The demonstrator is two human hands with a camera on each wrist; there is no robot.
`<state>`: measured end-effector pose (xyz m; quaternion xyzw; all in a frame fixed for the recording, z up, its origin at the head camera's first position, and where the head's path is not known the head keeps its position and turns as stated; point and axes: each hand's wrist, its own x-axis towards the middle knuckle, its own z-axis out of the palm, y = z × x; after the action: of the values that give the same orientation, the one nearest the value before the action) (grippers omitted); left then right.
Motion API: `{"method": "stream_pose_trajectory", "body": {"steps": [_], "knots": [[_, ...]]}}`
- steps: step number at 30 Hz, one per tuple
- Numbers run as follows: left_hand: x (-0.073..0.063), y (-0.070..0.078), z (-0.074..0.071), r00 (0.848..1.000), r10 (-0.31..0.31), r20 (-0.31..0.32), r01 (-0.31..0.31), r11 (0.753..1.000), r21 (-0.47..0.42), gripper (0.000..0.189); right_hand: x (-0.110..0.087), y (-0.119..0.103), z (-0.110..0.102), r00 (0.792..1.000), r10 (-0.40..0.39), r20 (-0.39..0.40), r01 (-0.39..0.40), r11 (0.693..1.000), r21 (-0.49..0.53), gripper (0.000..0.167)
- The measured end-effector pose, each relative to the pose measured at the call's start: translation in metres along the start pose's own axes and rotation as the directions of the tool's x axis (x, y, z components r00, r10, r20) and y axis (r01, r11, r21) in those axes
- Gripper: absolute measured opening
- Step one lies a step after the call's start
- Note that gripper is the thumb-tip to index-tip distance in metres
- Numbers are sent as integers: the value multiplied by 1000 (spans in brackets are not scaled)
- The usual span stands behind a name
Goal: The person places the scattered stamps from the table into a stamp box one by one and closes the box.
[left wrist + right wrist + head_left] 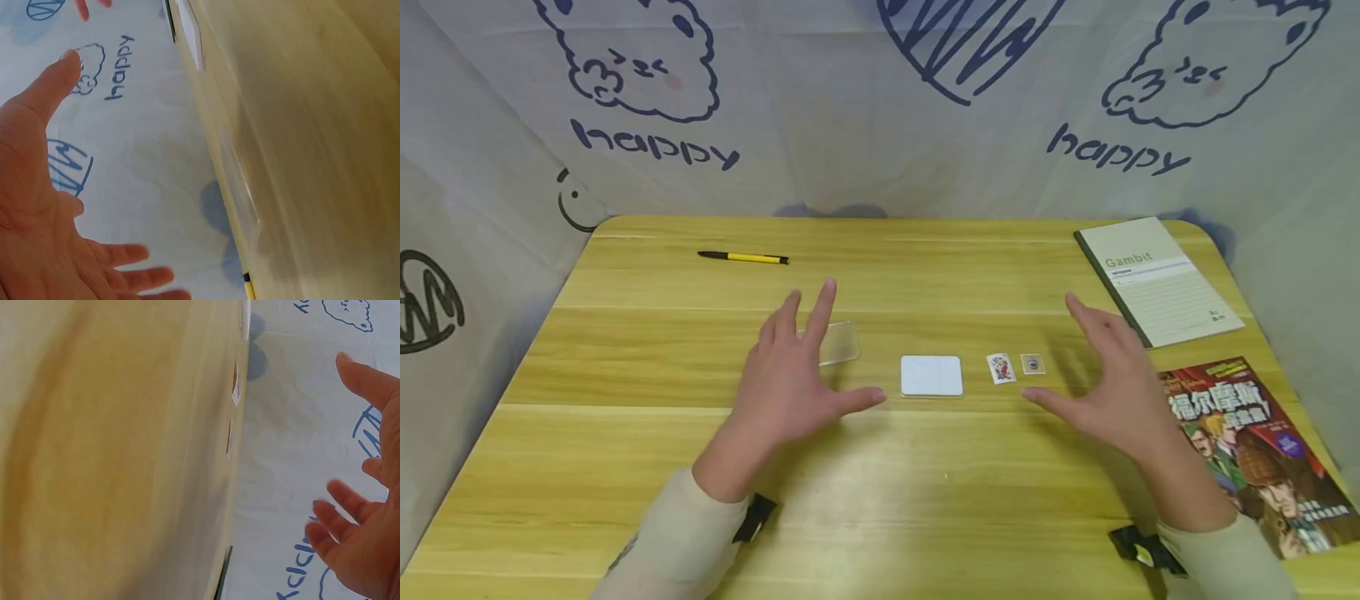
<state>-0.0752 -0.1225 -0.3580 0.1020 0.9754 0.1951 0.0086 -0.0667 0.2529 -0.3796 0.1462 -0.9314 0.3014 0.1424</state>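
Hovering, seemingly between steps, the left hand [786, 379] near a clear sheet [844, 342] left of the white card [931, 376] and right hand [1116, 398] near small cards [1001, 368] right of it each spread an empty grip wide; grasping would call for lowering.

Counter, pale yellow wood-grain [880, 517]: 1. Flat white rectangular card, rounded corners [931, 376]: 1, taken as clock centre. Clear rectangular plastic plate [844, 343]: 1, partly hidden, between 9 and 10 o'clock. Small flat printed pieces [1001, 368]: 2, both about 3. Slim yellow-and-black pen [743, 257]: 1, at 10. Pale dark-spined notebook [1172, 292]: 1, near 2. Red illustrated book [1262, 450]: 1, between 3 and 4. Bare hands: 2; left hand [786, 375] at 9, right hand [1123, 400] at 3.
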Motion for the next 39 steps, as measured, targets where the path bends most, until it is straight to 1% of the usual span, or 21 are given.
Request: {"method": "stream_pose_trajectory", "body": {"steps": [4, 7, 9, 12, 14, 16, 19, 21, 22, 24, 26, 28, 31, 34, 39], "knots": [[2, 5, 6, 999, 39, 26, -36, 994, -106, 129, 2, 4, 6, 999, -17, 34, 14, 996, 86, 113], [5, 8, 12, 994, 74, 80, -56, 978, -200, 129, 3, 7, 11, 997, -9, 75, -2, 989, 150, 105], [7, 9, 17, 987, 100, 125, -64, 962, -265, 129, 4, 9, 14, 994, 12, 110, -33, 981, 193, 98], [11, 10, 24, 971, 138, 197, -65, 939, -336, 127, 7, 12, 19, 987, 42, 157, -76, 973, 220, 88], [13, 11, 28, 960, 155, 232, -61, 928, -368, 127, 8, 14, 23, 981, 58, 183, -99, 970, 222, 82], [15, 11, 32, 953, 169, 252, -59, 917, -394, 126, 10, 15, 27, 976, 69, 207, -116, 968, 225, 78], [19, 12, 37, 951, 180, 253, -56, 901, -430, 123, 11, 18, 31, 969, 73, 238, -136, 955, 263, 73], [21, 12, 39, 953, 177, 244, -47, 887, -459, 120, 12, 19, 35, 964, 65, 257, -145, 941, 306, 70], [22, 12, 40, 955, 171, 242, -35, 876, -481, 118, 12, 21, 36, 962, 61, 266, -149, 933, 327, 70], [24, 12, 44, 957, 158, 243, -4, 846, -534, 113, 13, 23, 39, 957, 57, 283, -160, 920, 357, 69], [25, 12, 47, 956, 149, 254, 31, 808, -588, 107, 13, 25, 42, 953, 65, 297, -178, 911, 373, 68], [26, 12, 52, 953, 145, 266, 61, 769, -637, 104, 14, 27, 43, 948, 76, 308, -194, 908, 372, 66], [28, 12, 60, 951, 143, 273, 83, 733, -676, 101, 15, 29, 45, 942, 90, 325, -210, 910, 357, 65], [30, 11, 66, 955, 130, 266, 92, 723, -684, 100, 16, 31, 47, 933, 97, 348, -220, 916, 335, 62], [33, 11, 72, 957, 119, 265, 96, 731, -676, 96, 18, 33, 47, 919, 105, 381, -236, 919, 316, 58]]}}
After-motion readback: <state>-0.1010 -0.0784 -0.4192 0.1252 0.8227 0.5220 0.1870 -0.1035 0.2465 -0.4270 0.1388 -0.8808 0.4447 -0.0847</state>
